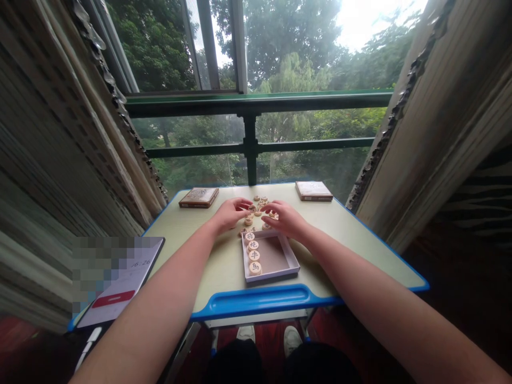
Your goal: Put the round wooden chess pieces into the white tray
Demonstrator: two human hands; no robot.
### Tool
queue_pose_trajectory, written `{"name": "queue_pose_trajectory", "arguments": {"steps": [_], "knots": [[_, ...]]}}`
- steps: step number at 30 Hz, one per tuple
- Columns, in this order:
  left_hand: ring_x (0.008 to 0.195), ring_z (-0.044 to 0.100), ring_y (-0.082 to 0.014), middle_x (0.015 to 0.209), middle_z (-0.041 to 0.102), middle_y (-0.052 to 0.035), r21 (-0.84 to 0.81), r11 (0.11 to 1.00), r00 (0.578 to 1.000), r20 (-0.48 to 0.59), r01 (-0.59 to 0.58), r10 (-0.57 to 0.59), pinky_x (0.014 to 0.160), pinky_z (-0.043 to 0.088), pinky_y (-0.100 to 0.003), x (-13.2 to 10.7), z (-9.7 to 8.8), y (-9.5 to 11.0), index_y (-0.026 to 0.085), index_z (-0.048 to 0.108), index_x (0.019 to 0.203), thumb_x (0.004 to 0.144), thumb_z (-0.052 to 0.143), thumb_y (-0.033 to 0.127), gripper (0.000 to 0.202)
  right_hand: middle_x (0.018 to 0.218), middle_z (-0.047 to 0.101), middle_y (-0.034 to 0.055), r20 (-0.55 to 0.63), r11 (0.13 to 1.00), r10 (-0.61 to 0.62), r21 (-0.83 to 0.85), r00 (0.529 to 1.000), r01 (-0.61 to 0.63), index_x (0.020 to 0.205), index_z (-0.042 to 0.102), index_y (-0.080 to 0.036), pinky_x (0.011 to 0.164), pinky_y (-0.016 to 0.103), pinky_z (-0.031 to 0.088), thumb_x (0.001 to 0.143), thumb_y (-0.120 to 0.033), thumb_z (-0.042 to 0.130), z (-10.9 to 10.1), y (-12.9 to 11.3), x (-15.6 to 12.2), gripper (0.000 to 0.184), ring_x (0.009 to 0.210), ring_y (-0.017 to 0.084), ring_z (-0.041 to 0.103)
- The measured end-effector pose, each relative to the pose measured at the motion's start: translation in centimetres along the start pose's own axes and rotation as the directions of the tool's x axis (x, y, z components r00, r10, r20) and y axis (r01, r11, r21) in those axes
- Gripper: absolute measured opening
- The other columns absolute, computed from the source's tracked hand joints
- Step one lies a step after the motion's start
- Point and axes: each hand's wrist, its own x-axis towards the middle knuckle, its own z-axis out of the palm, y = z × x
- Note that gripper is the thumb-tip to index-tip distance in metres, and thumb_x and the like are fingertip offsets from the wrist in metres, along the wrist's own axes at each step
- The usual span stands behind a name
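Pieces marked with black characters, four of them (pixel 254 255), lie in one column along the left wall of the open box (pixel 274 276). That column seems to be all that is placed; loose pieces (pixel 248 221) lie outside, just beyond the box, partly hidden by the hands. The left hand (pixel 231 214) reaches past the box's far left corner, fingers bent, a tilted piece (pixel 252 208) at its fingertips; I cannot tell whether it is pinched. The right hand (pixel 286 217) arches beyond the box's far right corner, thumb and fingers parted. Farther beyond the box, flat boxes rest to its left (pixel 199 197) and right (pixel 314 191); a tablet (pixel 120 288) lies well left of it.
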Motion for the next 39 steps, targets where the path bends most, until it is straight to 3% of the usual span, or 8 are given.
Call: {"name": "queue_pose_trajectory", "arguments": {"steps": [4,10,15,19,22,26,29,39], "knots": [[0.071,0.057,-0.0152,0.086,0.067,-0.0074,-0.063,0.996,0.993,0.107,0.056,-0.049,0.058,0.042,-0.027,-0.8,0.0,1.3,0.016,0.065,0.098,0.062,0.066,0.025,0.037,0.074,0.062,0.0039,-0.045,0.998,0.014,0.069,0.999,-0.01,0.079,0.065,-0.016,0.064,0.025,0.044,0.075,-0.024,0.058,0.4,-0.1,0.1,0.011,0.065,0.013,0.056],[0.07,0.055,-0.0129,0.087,0.066,-0.0082,-0.163,0.985,0.971,0.237,0.062,-0.021,0.064,0.041,-0.028,-1.2,-0.1,2.1,0.014,0.066,0.098,0.063,0.065,0.02,0.035,0.074,0.065,0.0029,-0.07,0.982,0.038,0.185,0.997,-0.024,0.08,0.061,-0.016,0.059,0.023,0.045,0.072,-0.021,0.061,0.6,-0.3,0.1,0.009,0.06,0.011,0.056],[0.068,0.056,-0.0115,0.087,0.064,-0.0063,-0.248,0.965,0.973,0.227,0.088,-0.03,0.065,0.042,-0.028,-0.8,-0.3,1.3,0.018,0.055,0.114,0.062,0.069,0.02,0.054,0.071,0.064,0.002,-0.065,0.977,0.041,0.212,0.997,-0.027,0.085,0.062,-0.016,0.06,0.023,0.046,0.072,-0.02,0.061,0.8,-0.4,0.0,0.014,0.059,0.01,0.056],[0.069,0.058,-0.0127,0.088,0.064,-0.0076,-0.245,0.965,0.973,0.226,0.097,-0.041,0.065,0.043,-0.028,-0.7,-0.6,0.9,0.017,0.054,0.114,0.063,0.071,0.023,0.055,0.072,0.063,0.002,-0.052,0.981,0.018,0.195,0.999,-0.007,0.09,0.063,-0.016,0.061,0.023,0.045,0.072,-0.021,0.061,0.7,-0.3,0.0,0.018,0.06,0.01,0.054],[0.072,0.059,-0.0139,0.089,0.065,-0.0084,-0.207,0.971,0.969,0.24,0.117,-0.066,0.068,0.044,-0.029,-0.9,-0.6,1.2,0.015,0.056,0.111,0.063,0.07,0.022,0.051,0.075,0.061,0.0029,0.006,0.992,0.014,0.125,1.0,-0.014,0.083,0.065,-0.016,0.06,0.023,0.043,0.071,-0.025,0.062,-0.1,-0.5,0.0,0.015,0.061,0.01,0.053],[0.078,0.059,-0.0153,0.086,0.067,-0.0072,-0.113,0.981,0.954,0.273,0.161,-0.125,0.074,0.043,-0.03,-1.1,-0.3,1.4,0.013,0.064,0.097,0.06,0.069,0.018,0.037,0.072,0.057,0.0018,0.232,0.999,-0.022,0.046,0.972,0.012,0.072,0.067,-0.017,0.059,0.022,0.04,0.07,-0.024,0.062,-1.4,-0.8,-0.2,0.009,0.062,0.01,0.05],[0.079,0.06,-0.0165,0.083,0.067,-0.0068,-0.083,0.985,0.954,0.272,0.151,-0.124,0.076,0.044,-0.03,-1.0,0.0,1.2,0.012,0.065,0.092,0.059,0.068,0.017,0.033,0.075,0.057,0.0018,0.329,0.999,-0.037,0.014,0.943,0.034,0.076,0.069,-0.018,0.06,0.023,0.039,0.069,-0.025,0.063,-1.6,-1.0,-0.3,0.011,0.066,0.011,0.051],[0.079,0.06,-0.017,0.086,0.068,-0.0085,0.013,1.0,0.998,0.061,0.016,-0.017,0.072,0.047,-0.029,-0.5,-0.1,0.9,0.011,0.065,0.091,0.063,0.059,0.016,0.029,0.081,0.064,0.0038,0.232,0.996,0.09,-0.003,0.968,-0.092,0.083,0.068,-0.016,0.066,0.024,0.04,0.075,-0.024,0.056,-0.5,-0.5,0.1,0.017,0.068,0.012,0.054]]}}
